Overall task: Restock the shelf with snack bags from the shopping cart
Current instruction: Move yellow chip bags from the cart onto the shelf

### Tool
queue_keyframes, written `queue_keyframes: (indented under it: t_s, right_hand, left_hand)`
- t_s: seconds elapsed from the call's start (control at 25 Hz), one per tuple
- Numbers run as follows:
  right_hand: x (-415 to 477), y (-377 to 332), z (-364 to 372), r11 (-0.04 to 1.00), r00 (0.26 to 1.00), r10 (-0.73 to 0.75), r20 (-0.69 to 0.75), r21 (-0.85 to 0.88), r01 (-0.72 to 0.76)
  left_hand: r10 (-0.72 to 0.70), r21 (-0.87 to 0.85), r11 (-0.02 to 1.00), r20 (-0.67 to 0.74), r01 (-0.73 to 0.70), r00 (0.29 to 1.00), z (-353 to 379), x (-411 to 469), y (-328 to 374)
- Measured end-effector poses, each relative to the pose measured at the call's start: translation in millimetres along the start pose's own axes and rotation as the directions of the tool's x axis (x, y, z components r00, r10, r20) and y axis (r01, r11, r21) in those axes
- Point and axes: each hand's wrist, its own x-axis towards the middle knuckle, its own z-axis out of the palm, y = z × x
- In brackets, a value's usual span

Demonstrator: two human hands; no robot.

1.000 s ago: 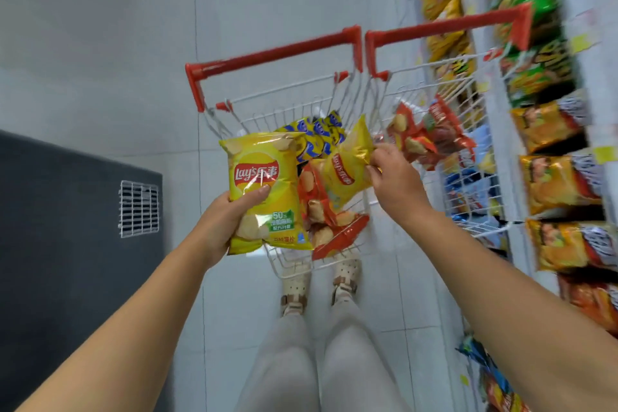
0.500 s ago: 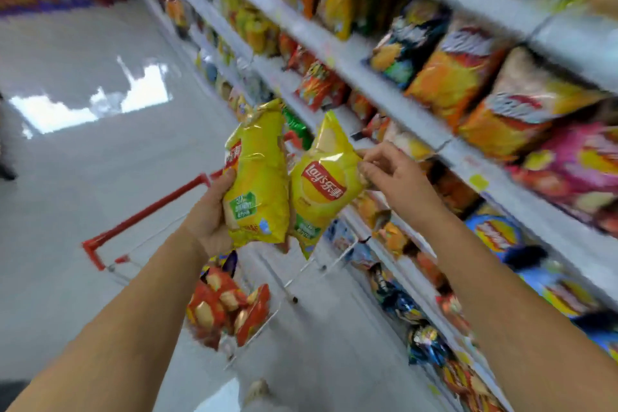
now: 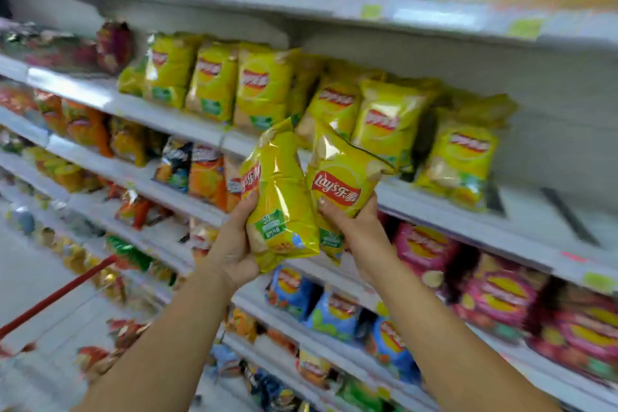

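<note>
Between the two raised hands, two yellow snack bags stand upright and touch along their sides. The left hand (image 3: 234, 244) curls round the lower half of the left bag (image 3: 284, 197). The right hand (image 3: 354, 221) grips the right bag (image 3: 341, 177) from below, thumb pressed on the front by its red logo. Both bags are puffy foil pillows, glossy and creased, with crimped top seams; the right one's upper corner is bent over. Half a second ago the right hand pinched its bag by the top corner, and the cart basket with red-orange packets showed below the left hand. Now only the red cart handle (image 3: 57, 294) shows, down and to the left of the left forearm. Just beyond the fingertips runs a white shelf (image 3: 528, 211), smooth and flat, carrying a row of matching yellow bags (image 3: 261, 87) above and to either side of the hands. The next shelf down holds pink bags (image 3: 501, 298) to the right of the right forearm, and blue bags (image 3: 334, 311) lie between the forearms
</note>
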Motion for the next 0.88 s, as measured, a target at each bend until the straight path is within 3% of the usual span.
queue_keyframes:
  t_s: [0.16, 0.32, 0.52, 0.68, 0.88]
  right_hand:
    - [9.5, -43.4, -83.1, 0.991, 0.987, -0.085, -0.134, -0.118, 0.069]
    - [33.1, -82.5, -147.6, 0.951, 0.930, -0.194, -0.313, -0.294, 0.099]
    - [69.3, -89.5, -172.5, 0.912, 0.937, -0.170, -0.304, -0.409, 0.033]
    - [79.5, -84.6, -175.0, 0.916, 0.927, -0.194, -0.322, -0.397, 0.054]
    - [81.1, -82.0, -172.4, 0.870, 0.918, -0.239, -0.315, -0.489, 0.059]
  left_hand:
    - [-0.025, 0.044, 0.999, 0.101, 0.021, 0.995, 76.2, 38.0, -31.0]
    - [-0.006, 0.131, 0.991, 0.136, -0.012, 0.991, 101.3, 72.1, -29.1]
    - [0.035, 0.291, 0.955, 0.091, -0.060, 0.995, 101.2, 112.4, -9.5]
    - [0.077, 0.434, 0.892, 0.127, -0.125, 0.989, 102.2, 145.0, 1.1]
    - [0.100, 0.460, 0.871, 0.177, -0.172, 0.979, 93.5, 173.5, 20.8]
